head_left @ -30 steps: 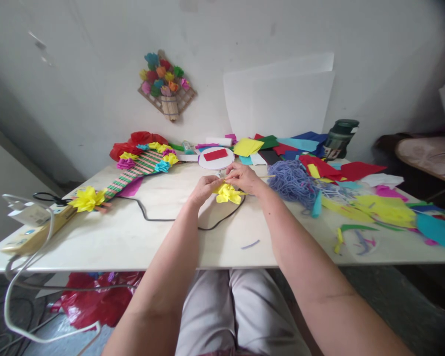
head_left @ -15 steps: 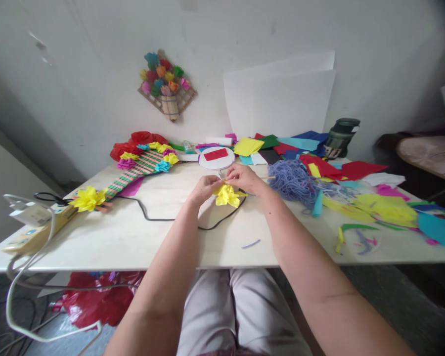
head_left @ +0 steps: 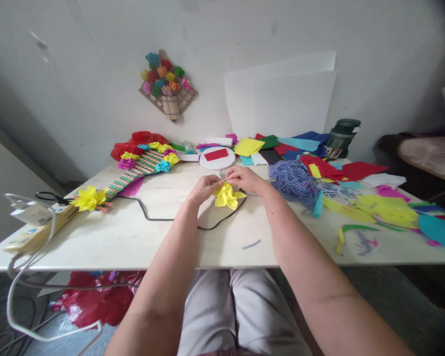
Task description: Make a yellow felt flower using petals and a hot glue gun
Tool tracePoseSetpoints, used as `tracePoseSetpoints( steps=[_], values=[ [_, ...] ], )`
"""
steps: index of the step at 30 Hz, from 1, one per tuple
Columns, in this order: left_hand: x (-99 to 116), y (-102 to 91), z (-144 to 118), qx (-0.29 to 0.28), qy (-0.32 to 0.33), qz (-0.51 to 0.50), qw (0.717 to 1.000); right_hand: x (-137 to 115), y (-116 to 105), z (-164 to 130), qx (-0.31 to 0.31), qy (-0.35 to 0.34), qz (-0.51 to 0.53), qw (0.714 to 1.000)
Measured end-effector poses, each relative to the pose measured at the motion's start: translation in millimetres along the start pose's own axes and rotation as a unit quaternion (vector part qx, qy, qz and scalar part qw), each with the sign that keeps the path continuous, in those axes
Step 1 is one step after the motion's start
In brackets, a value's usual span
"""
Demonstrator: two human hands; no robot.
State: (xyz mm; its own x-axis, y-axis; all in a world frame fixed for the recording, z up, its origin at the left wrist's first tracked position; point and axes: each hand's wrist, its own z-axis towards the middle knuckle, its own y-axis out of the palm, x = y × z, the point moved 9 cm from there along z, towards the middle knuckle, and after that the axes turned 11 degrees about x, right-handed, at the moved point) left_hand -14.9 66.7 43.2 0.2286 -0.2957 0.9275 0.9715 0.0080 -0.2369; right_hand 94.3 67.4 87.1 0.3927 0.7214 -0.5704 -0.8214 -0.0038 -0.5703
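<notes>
A yellow paper flower [head_left: 228,197] hangs with its petals toward me over the middle of the table. My left hand [head_left: 206,188] is closed, thumb and fingers pinching the flower's top end from the left. From the right, my right hand [head_left: 244,179] pinches at the same end, its fingertips close to the left ones. What lies between the fingertips is too small to make out. A thin pale stick [head_left: 271,180] shows just beyond the right hand; whether that hand holds it I cannot tell. A black cord [head_left: 222,222] runs on the table below the flower.
Left lies a woven piece with paper flowers [head_left: 144,163], near a power strip [head_left: 40,230]. Behind my hands sits a white disc with a red rectangle [head_left: 211,161]. Purple yarn [head_left: 294,183], coloured paper [head_left: 387,210] and a dark bottle [head_left: 341,140] are on the right.
The fingers of my right hand have shifted slightly at the flower's top, and the flower has turned a little. The thin stick shows less beyond the right hand. My left hand stays nearly in place.
</notes>
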Motion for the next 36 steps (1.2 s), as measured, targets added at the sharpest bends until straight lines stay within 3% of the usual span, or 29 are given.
tracePoseSetpoints(
  steps=[7,17,30,36],
  values=[
    [1,1.8,-2,-0.012,-0.007,-0.028,0.999,2,3,0,-0.024,-0.017,-0.028,0.999],
    [-2,2.0,-2,-0.019,-0.034,-0.049,0.998,-4,-3,0,0.018,-0.027,-0.112,0.993],
    [-1,-3.4,1,0.022,-0.002,-0.012,1.0,-3,-5,0,0.032,-0.004,-0.143,0.989],
    [0,-7.7,2,0.043,0.012,0.006,0.999,1,-2,-2,-0.003,0.002,-0.153,0.988]
  ],
)
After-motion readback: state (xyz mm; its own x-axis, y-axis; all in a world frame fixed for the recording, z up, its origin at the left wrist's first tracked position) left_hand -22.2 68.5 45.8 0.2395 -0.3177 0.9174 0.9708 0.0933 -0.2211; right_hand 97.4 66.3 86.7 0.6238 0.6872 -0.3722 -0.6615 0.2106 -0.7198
